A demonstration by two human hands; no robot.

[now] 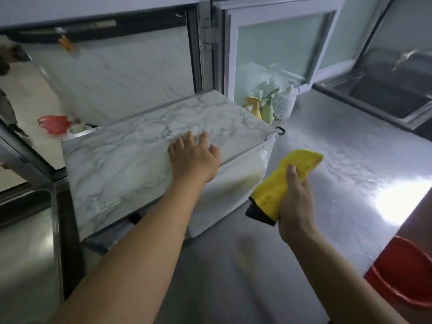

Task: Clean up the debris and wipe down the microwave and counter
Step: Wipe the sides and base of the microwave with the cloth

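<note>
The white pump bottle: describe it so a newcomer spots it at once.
Behind the marble-topped microwave, at the foot of the frosted window, stand three bottles. The white pump bottle is rightmost, taller and paler than the yellow spray bottle and green spray bottle.

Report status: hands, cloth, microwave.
Left hand flat on microwave top. Right hand grips yellow cloth, off the surface. Spray bottles stand behind.
</note>
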